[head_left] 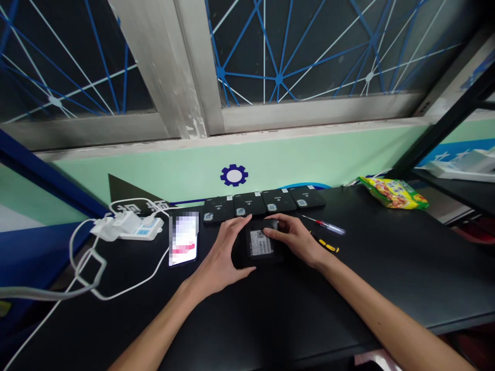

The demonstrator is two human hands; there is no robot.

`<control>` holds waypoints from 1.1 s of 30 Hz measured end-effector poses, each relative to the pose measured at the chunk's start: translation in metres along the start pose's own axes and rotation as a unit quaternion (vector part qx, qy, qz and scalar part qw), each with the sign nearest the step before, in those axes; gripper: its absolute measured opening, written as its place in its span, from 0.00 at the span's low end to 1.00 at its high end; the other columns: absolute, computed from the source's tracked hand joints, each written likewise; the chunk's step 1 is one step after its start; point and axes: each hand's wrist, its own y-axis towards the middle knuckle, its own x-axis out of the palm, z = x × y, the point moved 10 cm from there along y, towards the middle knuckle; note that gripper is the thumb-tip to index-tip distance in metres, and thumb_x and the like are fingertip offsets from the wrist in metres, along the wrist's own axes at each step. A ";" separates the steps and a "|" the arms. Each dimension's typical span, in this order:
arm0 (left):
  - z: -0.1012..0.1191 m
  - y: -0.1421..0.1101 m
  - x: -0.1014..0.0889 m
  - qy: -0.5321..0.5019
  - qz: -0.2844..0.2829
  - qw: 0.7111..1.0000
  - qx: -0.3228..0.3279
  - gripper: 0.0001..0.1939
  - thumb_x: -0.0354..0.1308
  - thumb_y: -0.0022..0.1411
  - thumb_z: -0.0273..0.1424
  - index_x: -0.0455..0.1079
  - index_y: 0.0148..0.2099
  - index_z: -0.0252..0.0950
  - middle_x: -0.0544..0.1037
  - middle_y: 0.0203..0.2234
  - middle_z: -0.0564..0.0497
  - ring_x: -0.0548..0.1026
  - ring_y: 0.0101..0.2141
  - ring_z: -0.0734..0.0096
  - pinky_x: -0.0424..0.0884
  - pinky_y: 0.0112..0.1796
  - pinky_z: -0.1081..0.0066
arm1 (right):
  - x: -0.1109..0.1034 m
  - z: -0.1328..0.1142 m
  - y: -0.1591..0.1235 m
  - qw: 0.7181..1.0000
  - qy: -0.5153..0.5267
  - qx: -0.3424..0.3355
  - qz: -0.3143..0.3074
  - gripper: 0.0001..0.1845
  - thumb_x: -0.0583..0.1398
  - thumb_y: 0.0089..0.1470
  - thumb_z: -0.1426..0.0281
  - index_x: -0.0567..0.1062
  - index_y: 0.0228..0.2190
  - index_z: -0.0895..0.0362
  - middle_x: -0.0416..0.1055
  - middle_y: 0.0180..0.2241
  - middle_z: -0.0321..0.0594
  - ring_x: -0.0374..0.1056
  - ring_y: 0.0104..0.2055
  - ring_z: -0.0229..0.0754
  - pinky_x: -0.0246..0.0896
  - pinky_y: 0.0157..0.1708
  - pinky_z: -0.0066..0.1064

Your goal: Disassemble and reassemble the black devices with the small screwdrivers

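A flat black device with a white printed label (261, 244) lies in front of me, between my two hands. My left hand (218, 255) curves around its left side, with the thumb at the near edge and the fingertips at the far edge. The thumb and fingers of my right hand (296, 234) are closed on its far right corner, partly covering it. Behind it several similar black devices (249, 204) stand in a row, each with small stickers. Right of my right hand lie a screwdriver with a clear handle (331, 227) and a yellow-and-black tool (328, 245), partly hidden.
A phone with a lit screen (184, 239) lies left of my left hand. Further left are a white power strip (143, 229) and looping white cables (127, 296). A yellow-green snack bag (396, 193) sits at the back right of the black table (247, 330). A window wall stands behind.
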 end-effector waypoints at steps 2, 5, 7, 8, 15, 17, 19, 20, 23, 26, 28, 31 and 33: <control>-0.001 0.001 -0.002 -0.029 0.010 1.000 -0.005 0.53 0.75 0.58 0.31 0.52 0.77 0.56 0.59 0.71 0.44 0.60 0.70 0.46 0.63 0.67 0.42 | 0.001 -0.003 0.000 1.000 0.008 -0.008 0.000 0.21 0.75 0.55 0.58 0.81 0.45 0.55 0.80 0.39 0.39 0.76 0.41 0.46 0.72 0.46 0.39; -0.013 0.003 -0.012 -0.131 0.063 0.988 -0.054 0.41 0.71 0.65 0.37 0.57 0.74 0.52 0.66 0.69 0.44 0.65 0.68 0.49 0.68 0.64 0.47 | 0.004 -0.008 -0.001 1.000 0.005 -0.030 -0.005 0.20 0.75 0.55 0.60 0.81 0.46 0.54 0.80 0.39 0.38 0.76 0.41 0.46 0.71 0.46 0.38; -0.027 0.005 -0.014 -0.201 0.085 0.971 -0.103 0.34 0.68 0.70 0.39 0.61 0.72 0.49 0.72 0.65 0.43 0.71 0.65 0.50 0.73 0.60 0.51 | 0.006 -0.011 -0.003 0.999 -0.005 -0.043 -0.008 0.20 0.75 0.56 0.60 0.81 0.46 0.54 0.79 0.40 0.38 0.76 0.42 0.46 0.71 0.48 0.38; -0.033 0.006 -0.012 -0.227 0.081 0.963 -0.124 0.30 0.66 0.71 0.40 0.65 0.70 0.47 0.75 0.63 0.43 0.74 0.62 0.50 0.74 0.58 0.52 | 0.007 -0.012 -0.003 0.999 -0.010 -0.049 -0.010 0.20 0.74 0.56 0.60 0.81 0.47 0.54 0.79 0.40 0.38 0.76 0.43 0.46 0.71 0.48 0.39; -0.046 0.007 -0.006 -0.278 0.050 0.944 -0.171 0.20 0.67 0.70 0.41 0.76 0.60 0.41 0.85 0.48 0.46 0.81 0.52 0.53 0.75 0.53 0.57 | 0.011 -0.018 -0.005 0.997 -0.028 -0.070 -0.020 0.20 0.73 0.58 0.59 0.80 0.48 0.53 0.79 0.43 0.40 0.76 0.45 0.47 0.71 0.50 0.40; -0.048 0.006 -0.006 -0.280 0.054 0.943 -0.173 0.19 0.68 0.70 0.41 0.77 0.59 0.41 0.85 0.48 0.46 0.81 0.52 0.53 0.75 0.53 0.57 | 0.011 -0.018 -0.005 0.997 -0.032 -0.074 -0.020 0.20 0.73 0.58 0.59 0.80 0.48 0.53 0.78 0.43 0.40 0.75 0.45 0.47 0.71 0.49 0.40; -0.049 0.005 -0.005 -0.285 0.055 0.941 -0.174 0.19 0.68 0.70 0.41 0.77 0.59 0.41 0.85 0.48 0.47 0.81 0.52 0.53 0.75 0.52 0.58 | 0.011 -0.020 -0.005 0.996 -0.034 -0.079 -0.020 0.20 0.73 0.58 0.59 0.80 0.48 0.53 0.78 0.43 0.40 0.75 0.46 0.47 0.71 0.50 0.40; -0.049 0.005 -0.005 -0.286 0.055 0.941 -0.174 0.19 0.68 0.70 0.41 0.77 0.59 0.42 0.85 0.47 0.47 0.81 0.52 0.53 0.75 0.52 0.58 | 0.011 -0.020 -0.005 0.996 -0.036 -0.081 -0.020 0.20 0.73 0.58 0.59 0.80 0.48 0.53 0.78 0.43 0.39 0.75 0.46 0.47 0.71 0.49 0.40; -0.050 0.004 -0.005 -0.286 0.058 0.941 -0.173 0.18 0.67 0.70 0.41 0.77 0.58 0.42 0.84 0.46 0.47 0.81 0.51 0.54 0.75 0.51 0.59 | 0.012 -0.020 -0.006 0.996 -0.039 -0.080 -0.018 0.18 0.73 0.59 0.60 0.80 0.48 0.53 0.78 0.42 0.39 0.75 0.45 0.47 0.70 0.48 0.39; -0.050 0.003 -0.005 -0.271 0.057 0.945 -0.173 0.18 0.66 0.71 0.41 0.76 0.58 0.42 0.84 0.45 0.47 0.81 0.48 0.56 0.75 0.47 0.61 | 0.013 -0.020 -0.006 0.996 -0.039 -0.078 -0.018 0.17 0.72 0.59 0.61 0.80 0.47 0.53 0.78 0.41 0.39 0.74 0.44 0.46 0.70 0.47 0.37; -0.049 0.003 -0.007 -0.257 0.058 0.949 -0.174 0.17 0.65 0.71 0.42 0.76 0.58 0.42 0.84 0.43 0.47 0.81 0.45 0.57 0.75 0.44 0.63 | 0.013 -0.021 -0.007 0.996 -0.041 -0.079 -0.015 0.17 0.72 0.59 0.61 0.80 0.47 0.54 0.78 0.41 0.39 0.74 0.44 0.46 0.69 0.47 0.37; -0.047 0.004 -0.008 -0.244 0.062 0.952 -0.176 0.17 0.65 0.71 0.42 0.77 0.57 0.41 0.84 0.41 0.48 0.81 0.42 0.58 0.75 0.41 0.64 | 0.012 -0.022 -0.007 0.996 -0.047 -0.081 -0.010 0.17 0.73 0.59 0.61 0.80 0.47 0.54 0.77 0.41 0.39 0.74 0.43 0.46 0.69 0.46 0.36; -0.046 0.004 -0.009 -0.242 0.061 0.952 -0.176 0.17 0.65 0.71 0.42 0.77 0.57 0.41 0.84 0.40 0.49 0.81 0.42 0.59 0.74 0.41 0.65 | 0.012 -0.022 -0.007 0.996 -0.048 -0.078 -0.010 0.18 0.73 0.58 0.60 0.80 0.47 0.53 0.77 0.40 0.39 0.74 0.43 0.46 0.69 0.46 0.37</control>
